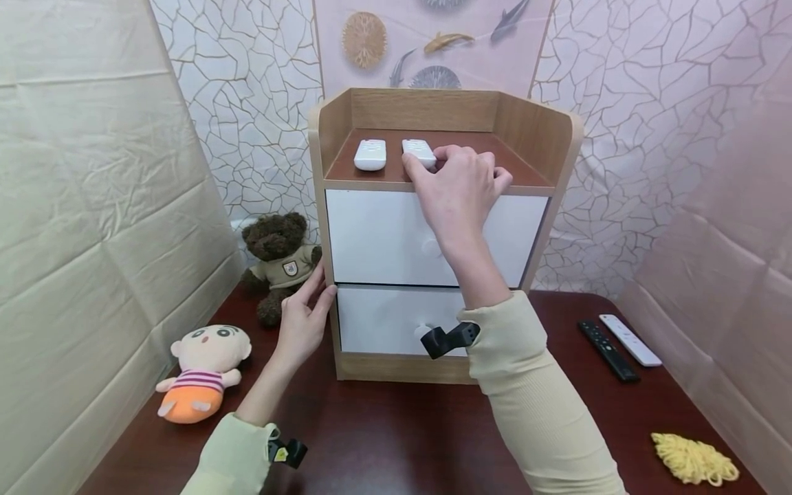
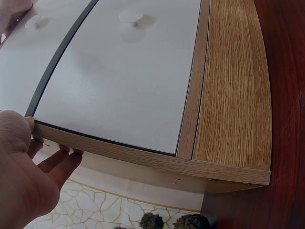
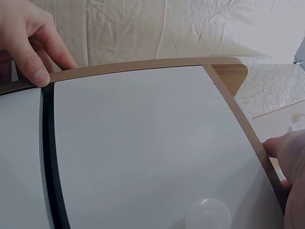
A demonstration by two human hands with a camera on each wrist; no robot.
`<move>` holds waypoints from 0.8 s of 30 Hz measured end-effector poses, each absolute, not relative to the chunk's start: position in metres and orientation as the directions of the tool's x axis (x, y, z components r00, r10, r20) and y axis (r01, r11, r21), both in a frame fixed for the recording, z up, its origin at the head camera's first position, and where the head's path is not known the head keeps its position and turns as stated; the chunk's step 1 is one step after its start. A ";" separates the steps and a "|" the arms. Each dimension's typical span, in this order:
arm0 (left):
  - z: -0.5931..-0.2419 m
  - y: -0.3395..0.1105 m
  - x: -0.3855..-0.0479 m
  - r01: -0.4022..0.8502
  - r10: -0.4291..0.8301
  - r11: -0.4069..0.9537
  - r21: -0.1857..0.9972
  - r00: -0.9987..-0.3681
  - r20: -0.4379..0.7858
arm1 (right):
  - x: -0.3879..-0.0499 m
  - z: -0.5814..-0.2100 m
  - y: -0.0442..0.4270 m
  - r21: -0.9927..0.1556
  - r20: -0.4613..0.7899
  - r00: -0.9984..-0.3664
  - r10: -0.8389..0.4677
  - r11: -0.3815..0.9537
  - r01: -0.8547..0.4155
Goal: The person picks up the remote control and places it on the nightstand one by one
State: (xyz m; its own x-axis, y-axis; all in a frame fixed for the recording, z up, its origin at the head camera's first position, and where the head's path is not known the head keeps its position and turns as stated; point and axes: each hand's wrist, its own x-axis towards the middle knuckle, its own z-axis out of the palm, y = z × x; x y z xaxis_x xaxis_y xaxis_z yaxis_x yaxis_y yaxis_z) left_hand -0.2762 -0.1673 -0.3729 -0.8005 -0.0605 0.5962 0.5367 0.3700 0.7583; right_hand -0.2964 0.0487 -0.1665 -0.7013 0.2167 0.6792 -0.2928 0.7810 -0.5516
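A small wooden cabinet (image 1: 405,369) with two white drawers stands on the dark red table. On its brown top, my right hand (image 1: 460,189) pinches a white remote (image 1: 416,148) between thumb and fingers, and a second white remote (image 1: 370,156) lies to the left of it. My left hand (image 1: 303,317) grips the cabinet's left side edge at the gap between the drawers. In the left wrist view, that hand (image 2: 24,176) has its thumb at the front and its fingers along the side. The right wrist view shows only part of my right hand (image 3: 293,160).
A brown teddy bear (image 1: 272,240) sits behind and left of the cabinet, with a plush doll (image 1: 201,371) nearer on the left. On the right lie a black remote (image 1: 608,350), a white remote (image 1: 630,340) and a yellow yarn bundle (image 1: 693,458). Fabric walls surround the table.
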 end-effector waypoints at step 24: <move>-0.373 -0.166 -0.276 0.535 -0.073 0.398 0.745 -0.792 0.607 | -0.285 -0.175 0.080 -0.587 0.779 -0.612 0.136 0.500 -0.637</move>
